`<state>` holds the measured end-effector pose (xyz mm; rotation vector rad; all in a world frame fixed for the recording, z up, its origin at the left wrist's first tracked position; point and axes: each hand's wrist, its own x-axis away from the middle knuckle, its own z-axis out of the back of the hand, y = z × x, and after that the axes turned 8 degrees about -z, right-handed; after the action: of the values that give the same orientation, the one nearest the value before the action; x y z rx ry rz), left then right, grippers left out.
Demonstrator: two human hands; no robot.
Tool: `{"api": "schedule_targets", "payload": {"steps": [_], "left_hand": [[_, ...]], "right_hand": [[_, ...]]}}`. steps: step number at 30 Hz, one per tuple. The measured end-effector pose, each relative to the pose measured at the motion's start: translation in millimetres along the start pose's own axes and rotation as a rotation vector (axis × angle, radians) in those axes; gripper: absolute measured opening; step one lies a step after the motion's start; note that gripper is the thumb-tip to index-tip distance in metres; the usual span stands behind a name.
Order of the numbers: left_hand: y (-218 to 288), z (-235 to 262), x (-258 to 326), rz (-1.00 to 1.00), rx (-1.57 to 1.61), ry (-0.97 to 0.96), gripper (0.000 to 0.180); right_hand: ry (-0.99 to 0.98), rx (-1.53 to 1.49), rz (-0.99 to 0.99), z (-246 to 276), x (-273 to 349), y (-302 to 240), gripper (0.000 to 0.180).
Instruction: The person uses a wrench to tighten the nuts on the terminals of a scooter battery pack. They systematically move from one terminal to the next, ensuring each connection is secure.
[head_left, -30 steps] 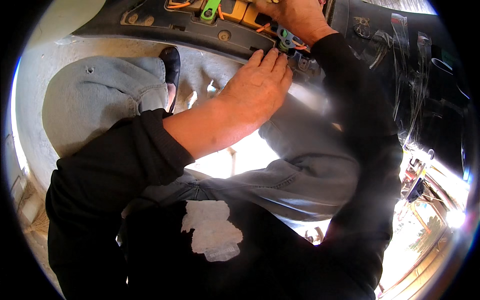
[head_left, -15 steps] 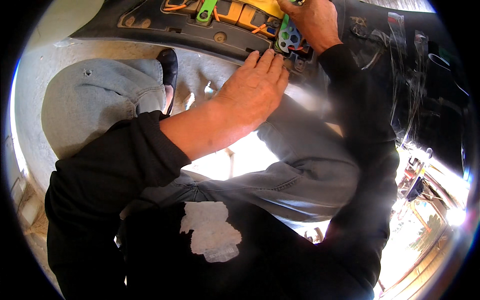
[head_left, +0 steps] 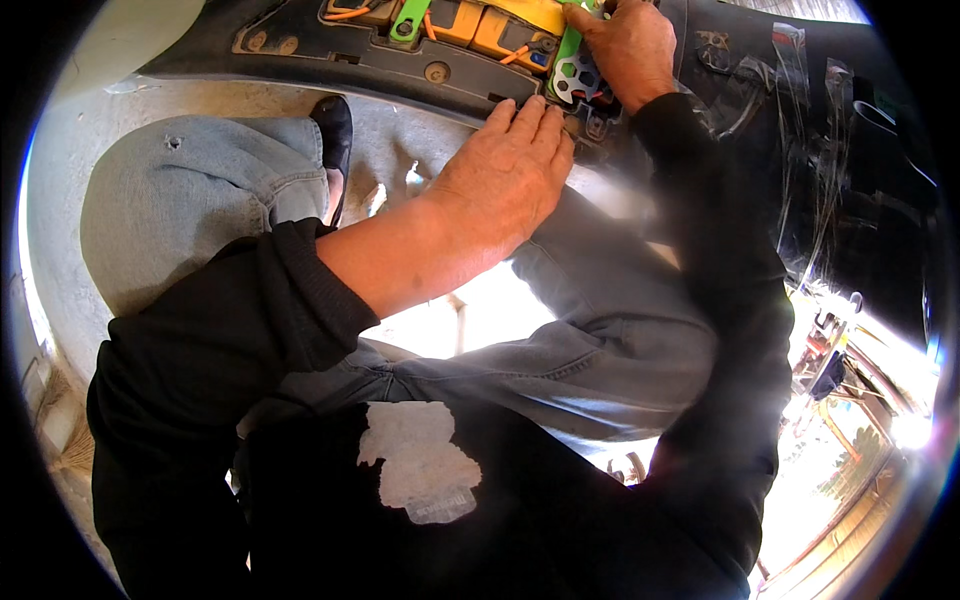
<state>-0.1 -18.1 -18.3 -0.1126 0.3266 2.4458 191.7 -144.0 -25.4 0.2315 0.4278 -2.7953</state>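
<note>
My left hand (head_left: pixel 500 175) lies flat, fingers together, on my right knee just below a dark panel (head_left: pixel 300 50). My right hand (head_left: pixel 625 45) is higher up, its fingers closed around a green and grey connector block (head_left: pixel 572 68) set among yellow modules (head_left: pixel 495 25) and orange wires in the panel. A second green clip (head_left: pixel 410 18) sits to the left of the modules. Both forearms wear black sleeves, the left one pushed up.
My knees in blue jeans (head_left: pixel 190 200) fill the middle, with a black shoe (head_left: pixel 333 130) on a pale concrete floor (head_left: pixel 60 200). Dark parts wrapped in clear film (head_left: pixel 800 120) stand at the right. Cluttered tools show at the lower right rim.
My right hand has shifted slightly up and right on the green connector. The left hand has slid a little toward the panel, staying flat.
</note>
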Motion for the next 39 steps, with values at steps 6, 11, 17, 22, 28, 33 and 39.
{"api": "schedule_targets", "payload": {"steps": [6, 11, 17, 22, 28, 33, 39], "left_hand": [[2, -3, -2, 0.024, 0.018, 0.004, 0.053], [2, 0, -3, 0.029, 0.028, 0.009, 0.053], [1, -1, -2, 0.022, 0.029, 0.018, 0.054], [1, -1, -1, 0.021, 0.025, 0.019, 0.053], [1, 1, 1, 0.02, 0.011, -0.011, 0.055], [1, -1, -2, 0.025, 0.028, 0.003, 0.061], [1, -3, -1, 0.028, 0.02, -0.001, 0.079]], "right_hand": [[-0.014, 0.006, 0.012, -6, -1, 3, 0.04], [-0.039, -0.083, 0.008, -1, -2, 1, 0.041], [-0.008, -0.019, 0.07, -9, -4, 6, 0.043], [0.003, -0.039, 0.101, -10, -6, 3, 0.042], [-0.024, -0.035, 0.123, -6, -4, -2, 0.042], [-0.006, -0.055, 0.209, -7, -7, -6, 0.041], [-0.129, -0.088, 0.368, -7, -6, -34, 0.036]]}}
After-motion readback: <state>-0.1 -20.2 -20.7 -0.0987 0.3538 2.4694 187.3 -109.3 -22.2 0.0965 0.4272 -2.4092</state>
